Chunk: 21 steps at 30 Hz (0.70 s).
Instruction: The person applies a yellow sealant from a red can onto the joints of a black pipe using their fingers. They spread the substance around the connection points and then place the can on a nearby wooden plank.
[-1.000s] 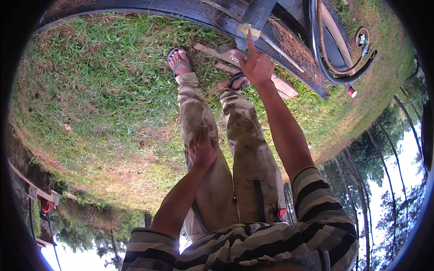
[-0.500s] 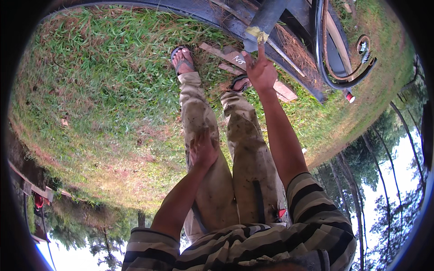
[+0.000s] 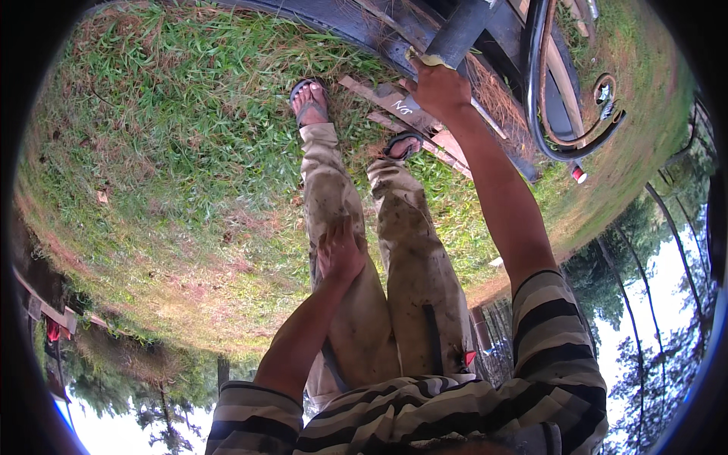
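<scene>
The left hand [image 3: 340,252] rests on the trousers [image 3: 327,178], fingers loosely spread. Farther out, the right hand [image 3: 442,89], much nearer, meets the dark bar's [image 3: 464,35] near end, grip unclear; the bar slants away forward and rightward.

Left of 2 head fisheyes; faces down, close above legs [image 3: 421,265], grass [image 3: 189,189] beyond.
</scene>
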{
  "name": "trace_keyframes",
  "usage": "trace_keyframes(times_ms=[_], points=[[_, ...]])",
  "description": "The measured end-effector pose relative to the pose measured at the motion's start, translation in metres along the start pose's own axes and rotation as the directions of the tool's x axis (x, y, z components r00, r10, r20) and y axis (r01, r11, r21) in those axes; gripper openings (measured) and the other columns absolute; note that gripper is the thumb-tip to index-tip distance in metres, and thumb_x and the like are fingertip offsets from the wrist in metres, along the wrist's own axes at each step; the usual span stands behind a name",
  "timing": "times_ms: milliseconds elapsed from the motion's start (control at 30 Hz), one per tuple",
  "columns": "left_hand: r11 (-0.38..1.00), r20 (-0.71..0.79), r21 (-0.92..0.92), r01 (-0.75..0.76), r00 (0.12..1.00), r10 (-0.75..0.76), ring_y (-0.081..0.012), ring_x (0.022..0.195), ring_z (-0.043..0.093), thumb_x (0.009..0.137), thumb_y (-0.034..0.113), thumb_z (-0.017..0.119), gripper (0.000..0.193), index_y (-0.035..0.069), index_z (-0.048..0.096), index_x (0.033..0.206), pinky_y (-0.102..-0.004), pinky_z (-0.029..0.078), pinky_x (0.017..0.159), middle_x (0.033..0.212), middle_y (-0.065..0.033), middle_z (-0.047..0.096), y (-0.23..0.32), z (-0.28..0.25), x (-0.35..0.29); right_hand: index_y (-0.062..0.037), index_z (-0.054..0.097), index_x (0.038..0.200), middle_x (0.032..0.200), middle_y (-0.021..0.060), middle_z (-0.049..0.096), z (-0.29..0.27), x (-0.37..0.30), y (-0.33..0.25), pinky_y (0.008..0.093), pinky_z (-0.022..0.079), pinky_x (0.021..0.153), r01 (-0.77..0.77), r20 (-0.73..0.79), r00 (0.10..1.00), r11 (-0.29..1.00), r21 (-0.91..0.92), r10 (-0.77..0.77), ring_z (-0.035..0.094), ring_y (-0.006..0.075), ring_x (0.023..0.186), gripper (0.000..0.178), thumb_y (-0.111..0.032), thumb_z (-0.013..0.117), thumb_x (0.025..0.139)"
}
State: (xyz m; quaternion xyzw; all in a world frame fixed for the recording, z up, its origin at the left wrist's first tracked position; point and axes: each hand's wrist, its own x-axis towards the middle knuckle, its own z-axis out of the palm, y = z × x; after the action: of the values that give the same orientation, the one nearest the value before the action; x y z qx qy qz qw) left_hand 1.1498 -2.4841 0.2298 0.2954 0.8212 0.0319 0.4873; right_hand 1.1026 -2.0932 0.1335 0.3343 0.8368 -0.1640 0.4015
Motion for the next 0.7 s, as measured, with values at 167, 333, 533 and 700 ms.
trace_keyframes(times_ms=[167, 333, 533, 700], points=[[0.997, -0.002, -0.079, 0.015, 1.0, -0.015, -0.0329, 0.126, 0.061, 0.086, 0.022, 0.069, 0.054, 0.003, 0.06, 0.136, -0.0496, 0.048, 0.106, 0.129, -0.0165, 0.067, 0.003, -0.007, 0.003, -0.0232, 0.054, 0.152, 0.133, 0.0198, 0.069, -0.012, 0.004, 0.034, 0.056, 0.055, 0.101, 0.057, 0.089, 0.995, 0.992, -0.109, -0.047, 0.067, 0.039, 0.123, 0.063, -0.062, 0.053, 0.103], [0.988, 0.019, -0.138, 0.068, 0.998, -0.066, -0.0329, 0.127, 0.061, 0.087, 0.023, 0.069, 0.054, 0.004, 0.06, 0.137, -0.0508, 0.047, 0.108, 0.129, -0.0162, 0.067, 0.002, -0.012, 0.004, -0.0253, 0.057, 0.149, 0.123, 0.0193, 0.073, -0.07, -0.007, 0.011, 0.0552, 0.056, 0.098, 0.021, 0.081, 0.997, 0.969, -0.247, -0.001, 0.068, 0.0392, 0.122, 0.061, -0.063, 0.055, 0.101], [0.986, 0.006, -0.148, 0.076, 0.997, -0.076, -0.0324, 0.126, 0.061, 0.087, 0.023, 0.069, 0.052, 0.005, 0.061, 0.135, -0.0512, 0.046, 0.109, 0.128, -0.0153, 0.068, 0.002, -0.014, 0.004, -0.0201, 0.066, 0.139, 0.106, 0.0225, 0.075, -0.06, 0.014, 0.025, 0.0551, 0.059, 0.089, 0.306, 0.149, 0.952, 0.88, -0.364, -0.269, 0.073, 0.0407, 0.105, 0.059, -0.064, 0.055, 0.101], [0.966, 0.118, -0.23, 0.116, 0.989, -0.09, -0.0334, 0.128, 0.058, 0.086, 0.023, 0.069, 0.059, 0.006, 0.056, 0.14, -0.0497, 0.045, 0.109, 0.133, -0.0165, 0.064, -0.002, -0.02, 0.009, -0.0137, 0.064, 0.14, 0.107, 0.0212, 0.075, -0.08, 0.041, 0.012, 0.0527, 0.058, 0.09, 0.437, 0.33, 0.894, 0.755, -0.489, -0.304, 0.072, 0.0378, 0.11, 0.064, -0.063, 0.057, 0.1]])
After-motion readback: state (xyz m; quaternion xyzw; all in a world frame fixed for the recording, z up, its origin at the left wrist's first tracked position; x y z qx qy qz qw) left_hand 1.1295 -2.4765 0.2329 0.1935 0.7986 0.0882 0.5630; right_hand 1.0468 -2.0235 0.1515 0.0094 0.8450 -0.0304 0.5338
